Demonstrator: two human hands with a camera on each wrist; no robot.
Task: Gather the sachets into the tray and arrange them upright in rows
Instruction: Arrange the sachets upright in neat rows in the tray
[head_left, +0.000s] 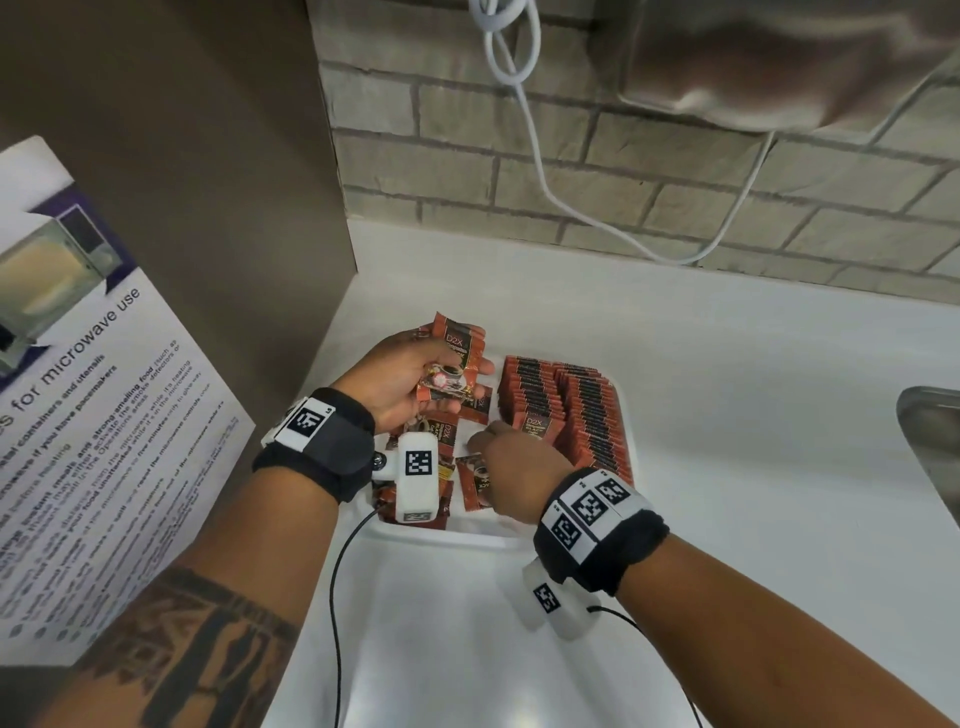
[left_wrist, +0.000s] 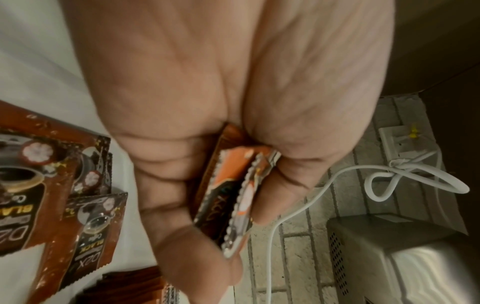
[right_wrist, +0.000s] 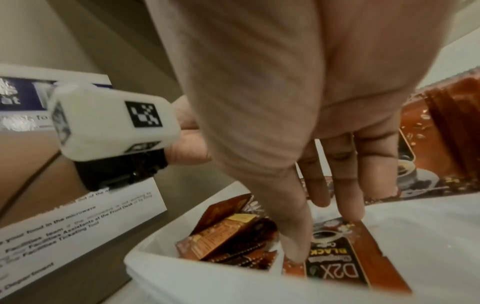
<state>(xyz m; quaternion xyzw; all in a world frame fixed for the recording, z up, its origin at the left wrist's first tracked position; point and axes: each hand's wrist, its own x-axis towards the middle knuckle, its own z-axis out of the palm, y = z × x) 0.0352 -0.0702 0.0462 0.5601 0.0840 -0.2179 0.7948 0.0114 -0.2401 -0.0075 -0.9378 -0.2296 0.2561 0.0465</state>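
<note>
A white tray (head_left: 452, 538) stands on the white counter. Rows of upright brown sachets (head_left: 571, 415) fill its right side; they show at the right edge of the right wrist view (right_wrist: 441, 133). Loose sachets (head_left: 441, 434) lie flat on its left side (left_wrist: 85, 226). My left hand (head_left: 457, 371) hovers over the tray's far left and grips a small stack of sachets (left_wrist: 233, 197) between thumb and fingers. My right hand (head_left: 480, 441) reaches down to one flat loose sachet (right_wrist: 335, 257); its thumb tip and straight fingertips (right_wrist: 350, 209) touch that sachet's edges.
A printed microwave notice (head_left: 104, 415) leans against the brown cabinet side at left. A white cable (head_left: 535, 156) hangs over the brick wall behind. A metal sink rim (head_left: 930, 441) lies at the right, and a steel appliance (left_wrist: 402, 257) sits above.
</note>
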